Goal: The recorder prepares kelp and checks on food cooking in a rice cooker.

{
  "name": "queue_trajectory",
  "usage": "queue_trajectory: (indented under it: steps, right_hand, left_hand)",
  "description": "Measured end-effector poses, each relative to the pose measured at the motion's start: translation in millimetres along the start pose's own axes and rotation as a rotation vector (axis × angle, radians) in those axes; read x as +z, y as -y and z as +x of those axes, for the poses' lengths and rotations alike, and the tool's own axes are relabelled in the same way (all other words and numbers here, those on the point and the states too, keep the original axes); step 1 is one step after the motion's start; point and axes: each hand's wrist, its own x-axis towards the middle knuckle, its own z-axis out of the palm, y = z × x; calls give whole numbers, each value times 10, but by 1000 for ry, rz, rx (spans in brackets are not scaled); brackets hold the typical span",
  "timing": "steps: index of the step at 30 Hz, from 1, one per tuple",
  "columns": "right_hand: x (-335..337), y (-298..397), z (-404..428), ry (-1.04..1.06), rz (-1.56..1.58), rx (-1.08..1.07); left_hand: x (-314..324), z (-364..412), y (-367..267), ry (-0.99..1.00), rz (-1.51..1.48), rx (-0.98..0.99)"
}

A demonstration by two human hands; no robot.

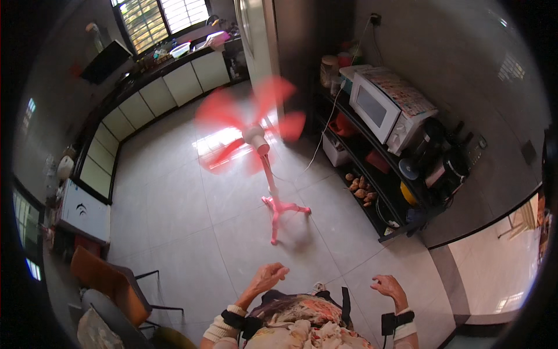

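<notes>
My left hand (pixel 268 278) hangs in the air in front of my body, loosely curled, and nothing shows in it. Farther right, my right hand (pixel 389 288) is also held out with bent fingers and no visible object. Ahead of both hands stands a pedestal fan (pixel 260 145) on a pink three-legged base (pixel 279 207). Its red blades (pixel 283 104) are blurred. Neither hand touches the fan; my left hand is nearer to its base. A white power cord (pixel 321 138) runs from the fan towards a wall socket (pixel 375 18).
To the right, a black shelf rack (pixel 370 146) carries a white microwave oven (pixel 375 102), with sweet potatoes (pixel 361 188) lower down. A brown chair (pixel 111 283) stands at left. Kitchen cabinets (pixel 159 95) line the far wall beside a refrigerator (pixel 257 48). A doorway (pixel 492 261) opens at right.
</notes>
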Motion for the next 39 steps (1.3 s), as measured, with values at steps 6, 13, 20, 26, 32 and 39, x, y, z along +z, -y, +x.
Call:
queue_trajectory:
  steps: [6, 13, 20, 26, 32, 39]
  right_hand:
    - [-608, 357, 1209, -41, -51, -278]
    - [-1036, 1073, 1995, 100, -31, -363]
    - [-1377, 688, 2380, 58, 9, -272]
    - [-1819, 345, 2883, 112, -32, -209]
    - [-2633, 535, 3353, 136, 36, -182]
    - [-3026, 416, 3881, 110, -36, -326]
  left_hand:
    - [-67, 545, -261, -206, -31, -29]
    - [-369, 1755, -375, -474, -197, 18]
    - [-811, 2799, -633, -947, -92, 118]
    - [-953, 3378, -684, -1222, -59, -28]
    - [-979, 3662, -850, -1377, -176, -98]
    - [-1020, 3984, -553, -1558, -123, -193]
